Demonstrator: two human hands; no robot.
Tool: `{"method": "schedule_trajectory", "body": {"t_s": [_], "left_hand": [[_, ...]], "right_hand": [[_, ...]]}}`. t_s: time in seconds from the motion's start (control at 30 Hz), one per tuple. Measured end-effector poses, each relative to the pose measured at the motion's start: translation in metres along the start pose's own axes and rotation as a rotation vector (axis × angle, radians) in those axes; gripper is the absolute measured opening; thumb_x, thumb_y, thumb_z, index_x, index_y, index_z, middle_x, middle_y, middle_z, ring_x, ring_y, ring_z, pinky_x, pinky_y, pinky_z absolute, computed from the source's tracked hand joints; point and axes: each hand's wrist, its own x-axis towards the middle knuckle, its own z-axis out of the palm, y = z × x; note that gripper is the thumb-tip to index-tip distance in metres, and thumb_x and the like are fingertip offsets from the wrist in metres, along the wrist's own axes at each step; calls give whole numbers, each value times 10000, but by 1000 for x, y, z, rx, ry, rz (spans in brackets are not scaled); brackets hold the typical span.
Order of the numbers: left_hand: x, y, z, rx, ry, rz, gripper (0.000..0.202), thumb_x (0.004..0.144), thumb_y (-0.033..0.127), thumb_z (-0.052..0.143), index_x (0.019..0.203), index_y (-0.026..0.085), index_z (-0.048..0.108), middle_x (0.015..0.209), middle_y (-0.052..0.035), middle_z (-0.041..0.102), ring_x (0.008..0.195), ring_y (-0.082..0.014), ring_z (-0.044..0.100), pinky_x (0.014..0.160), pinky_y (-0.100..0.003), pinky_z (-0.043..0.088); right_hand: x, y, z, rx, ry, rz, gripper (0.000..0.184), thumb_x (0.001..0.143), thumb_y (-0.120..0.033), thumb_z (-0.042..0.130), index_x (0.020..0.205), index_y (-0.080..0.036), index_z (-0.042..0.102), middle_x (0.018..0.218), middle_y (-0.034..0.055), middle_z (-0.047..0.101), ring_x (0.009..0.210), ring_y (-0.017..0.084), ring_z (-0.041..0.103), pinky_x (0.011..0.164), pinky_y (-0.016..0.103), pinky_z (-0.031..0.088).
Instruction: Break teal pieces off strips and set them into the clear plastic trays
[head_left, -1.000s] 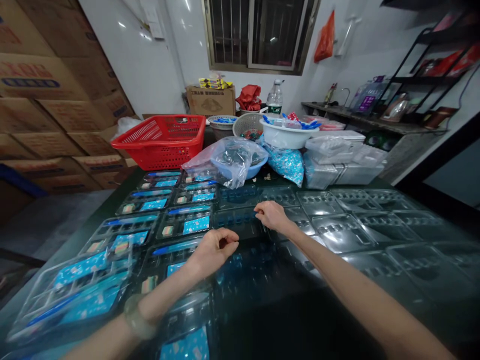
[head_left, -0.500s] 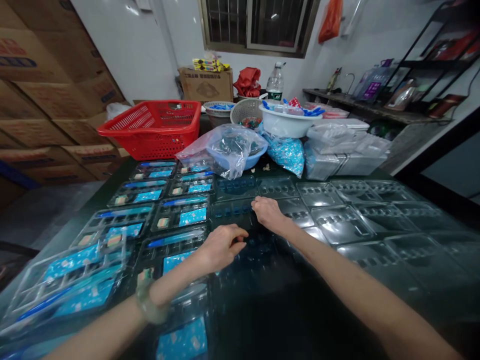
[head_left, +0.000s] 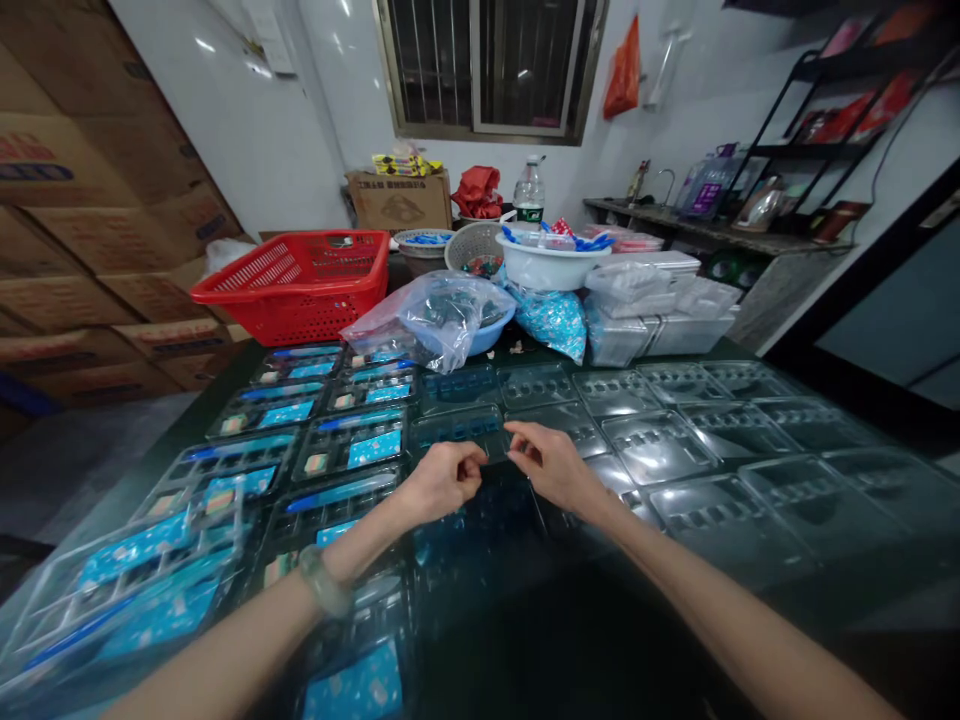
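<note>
Glossy clear tray (head_left: 457,428) up front!
Shallow, small hollows in a row; right hand (head_left: 553,468) parts thumb and forefinger, left hand (head_left: 444,482) curls its fingers, grip unclear.

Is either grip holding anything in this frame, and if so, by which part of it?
Nothing shows held in the right grip, which stands open. The left grip is curled, so whether it pinches something small cannot be told.

The curled left hand (head_left: 441,484) hides whether it holds something; the window (head_left: 517,75) is cut by the upper edge.
</note>
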Motion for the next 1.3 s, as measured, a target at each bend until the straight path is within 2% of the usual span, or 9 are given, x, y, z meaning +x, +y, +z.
{"method": "schedule_trajectory", "body": {"t_s": [0.13, 0.37, 0.57, 0.73, 0.87, 0.93, 1.1, 1.23, 1.3], "left_hand": [[2, -4, 1, -2, -37, -19, 162, 700, 280, 508, 789, 196, 614, 690, -4, 603, 621, -149, 534, 565, -228, 363], [2, 6, 16, -3, -2, -80, 78, 580, 197, 550, 648, 203, 589, 692, -22, 570, 678, -189, 516, 586, -267, 330], [-7, 3, -1, -255, 40, -156, 83, 613, 222, 552, 680, 174, 537, 583, 23, 504, 510, -110, 439, 477, -225, 312], [-14, 11, -17, -570, 1, -154, 213, 726, 297, 507, 865, 140, 542, 636, 10, 525, 463, -70, 416, 429, -193, 332], [-16, 25, -14, -1026, -13, -104, 217, 705, 260, 594, 879, 131, 576, 713, -27, 567, 524, -72, 455, 456, -187, 337], [-14, 30, -10, -1105, 56, -91, 197, 691, 235, 627, 853, 133, 585, 717, -29, 577, 546, -77, 471, 454, -181, 327], [-8, 38, -2, -1089, 262, -90, 205, 646, 189, 680, 811, 149, 566, 657, 10, 557, 533, -67, 467, 432, -165, 312], [-4, 45, 3, -1294, 240, -156, 162, 661, 202, 668, 731, 153, 531, 539, 56, 482, 413, -26, 367, 380, -156, 244], [0, 46, 7, -1409, 226, -266, 167, 662, 215, 664, 714, 159, 515, 506, 62, 457, 413, -34, 380, 370, -152, 230]], "right_hand": [[-18, -10, 5, 0, -89, -11, 276, 778, -179, 511, 1050, -218, 540, 881, 18, 580, 757, 131, 536, 684, 250, 402], [-20, -13, 15, -74, -174, -22, 177, 768, -152, 522, 933, -191, 575, 872, 27, 574, 825, 145, 527, 714, 243, 401], [-24, -10, 19, -35, -143, -21, 207, 760, -111, 513, 945, -178, 577, 913, 42, 564, 874, 150, 518, 770, 263, 402], [-23, -28, 8, 284, -25, 64, 275, 791, -175, 494, 1061, -196, 540, 929, 41, 559, 769, 125, 532, 662, 239, 428], [-23, -47, -4, 662, 32, 177, 205, 799, -253, 500, 978, -191, 579, 770, 7, 581, 655, 106, 531, 602, 228, 435], [-24, -51, -4, 799, 86, 276, 182, 771, -277, 539, 916, -180, 593, 716, -2, 579, 595, 98, 521, 550, 220, 433], [-27, -48, 2, 983, 170, 447, 180, 718, -325, 604, 781, -160, 572, 556, -35, 518, 467, 78, 459, 429, 191, 372], [-25, -43, 4, 1100, 91, 434, 234, 777, -354, 517, 644, -163, 489, 464, -62, 421, 398, 58, 381, 391, 180, 312], [-23, -40, 3, 995, 85, 438, 222, 768, -346, 521, 644, -165, 492, 480, -61, 420, 411, 61, 383, 394, 179, 313]]}}
